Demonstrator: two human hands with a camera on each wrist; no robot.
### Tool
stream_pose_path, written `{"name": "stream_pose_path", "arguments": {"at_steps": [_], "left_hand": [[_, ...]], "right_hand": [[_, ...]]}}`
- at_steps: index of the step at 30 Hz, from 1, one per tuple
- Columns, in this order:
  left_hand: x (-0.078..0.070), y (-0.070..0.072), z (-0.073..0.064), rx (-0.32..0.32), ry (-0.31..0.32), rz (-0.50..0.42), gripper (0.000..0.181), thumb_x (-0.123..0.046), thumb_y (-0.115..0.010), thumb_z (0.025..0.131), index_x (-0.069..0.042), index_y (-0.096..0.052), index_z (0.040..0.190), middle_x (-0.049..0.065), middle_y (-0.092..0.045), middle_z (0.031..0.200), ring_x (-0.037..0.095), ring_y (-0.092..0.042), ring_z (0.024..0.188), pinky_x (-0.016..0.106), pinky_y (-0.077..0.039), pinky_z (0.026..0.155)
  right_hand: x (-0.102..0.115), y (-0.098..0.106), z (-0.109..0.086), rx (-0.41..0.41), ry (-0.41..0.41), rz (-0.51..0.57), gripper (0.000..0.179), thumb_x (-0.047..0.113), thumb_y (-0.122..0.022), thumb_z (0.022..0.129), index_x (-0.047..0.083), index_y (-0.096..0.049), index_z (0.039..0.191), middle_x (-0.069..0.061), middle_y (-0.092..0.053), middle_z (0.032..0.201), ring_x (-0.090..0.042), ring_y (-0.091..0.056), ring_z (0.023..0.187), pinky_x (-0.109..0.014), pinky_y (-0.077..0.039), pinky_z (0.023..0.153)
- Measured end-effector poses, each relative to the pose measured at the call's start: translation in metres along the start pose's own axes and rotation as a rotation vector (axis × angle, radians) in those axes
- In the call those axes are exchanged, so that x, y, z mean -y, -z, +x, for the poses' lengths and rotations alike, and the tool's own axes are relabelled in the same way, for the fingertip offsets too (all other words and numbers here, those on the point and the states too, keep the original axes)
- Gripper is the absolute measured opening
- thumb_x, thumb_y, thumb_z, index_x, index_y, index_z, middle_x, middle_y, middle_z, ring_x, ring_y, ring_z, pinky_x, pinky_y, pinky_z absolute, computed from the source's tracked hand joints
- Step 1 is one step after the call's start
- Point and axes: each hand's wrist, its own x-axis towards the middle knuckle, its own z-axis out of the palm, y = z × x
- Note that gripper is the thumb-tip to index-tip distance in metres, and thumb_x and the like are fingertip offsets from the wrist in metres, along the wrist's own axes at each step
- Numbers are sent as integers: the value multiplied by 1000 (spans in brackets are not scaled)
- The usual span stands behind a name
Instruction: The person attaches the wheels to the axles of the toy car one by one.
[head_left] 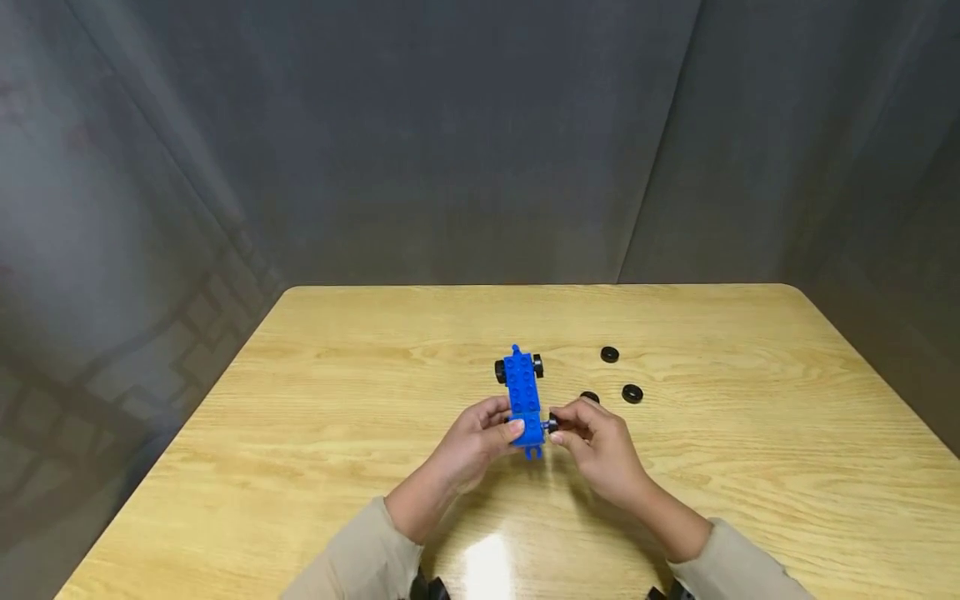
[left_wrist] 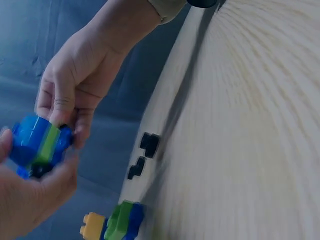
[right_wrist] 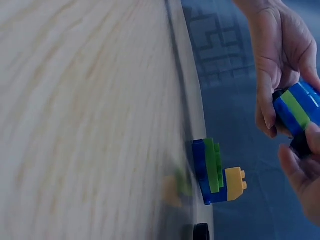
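My left hand (head_left: 474, 437) grips the near end of a blue studded toy car chassis (head_left: 522, 387), its thumb lying on top. Black wheels sit on both sides of the chassis's far end. On the near right side, my right hand (head_left: 606, 446) pinches a small black wheel (head_left: 553, 423) at the end of a short axle. In the left wrist view the held blue blocks (left_wrist: 30, 140) show a green band, and both hands meet around them. The right wrist view has the same banded blocks (right_wrist: 295, 107) between the fingers.
Loose black wheels (head_left: 632, 393) lie on the wooden table (head_left: 337, 358) to the right, one partly behind my right hand. Both wrist views show a blue, green and yellow block stack (right_wrist: 212, 172) standing on the tabletop. Grey curtains (head_left: 450, 142) hang behind the table.
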Motion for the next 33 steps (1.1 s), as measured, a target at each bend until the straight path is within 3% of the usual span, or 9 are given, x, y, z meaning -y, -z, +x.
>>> {"name": "stream_pose_path", "arguments": {"at_steps": [6, 10, 19, 23, 33], "left_hand": [[-3, -3, 0, -31, -11, 47, 41, -2, -50, 83, 18, -35, 116, 12, -53, 100, 11, -53, 84, 32, -43, 80], [-1, -3, 3, -4, 4, 5, 38, 2, -47, 83, 19, -35, 115, 9, -54, 96, 11, -55, 82, 35, -43, 80], [0, 3, 3, 35, 49, -70, 41, 0, -47, 83, 17, -32, 117, 6, -54, 96, 12, -55, 82, 37, -41, 82], [-1, 6, 4, 35, 68, -67, 46, -3, -51, 81, 14, -31, 119, 5, -55, 96, 12, -54, 84, 36, -39, 83], [-1, 9, 7, 15, 60, -104, 55, -4, -56, 76, 9, -28, 122, 7, -53, 100, 16, -52, 89, 34, -35, 87]], "right_hand": [[1, -1, 0, 34, -63, 13, 18, -13, -60, 71, -6, -59, 87, -7, -58, 83, -18, -58, 75, -22, -48, 64], [2, 3, -1, 57, -127, 49, 18, -11, -59, 73, -7, -59, 90, -8, -57, 83, -16, -58, 73, -23, -48, 64], [2, 9, -1, 185, -159, 82, 23, -2, -55, 81, -6, -53, 104, -11, -54, 95, -17, -56, 82, -24, -47, 70], [2, 9, -2, 203, -206, 116, 24, -2, -54, 81, -4, -52, 106, -13, -52, 98, -19, -56, 83, -28, -47, 72], [-2, 9, -3, 223, -227, 206, 25, -3, -51, 83, -6, -48, 108, -17, -50, 101, -25, -56, 82, -38, -46, 72]]}}
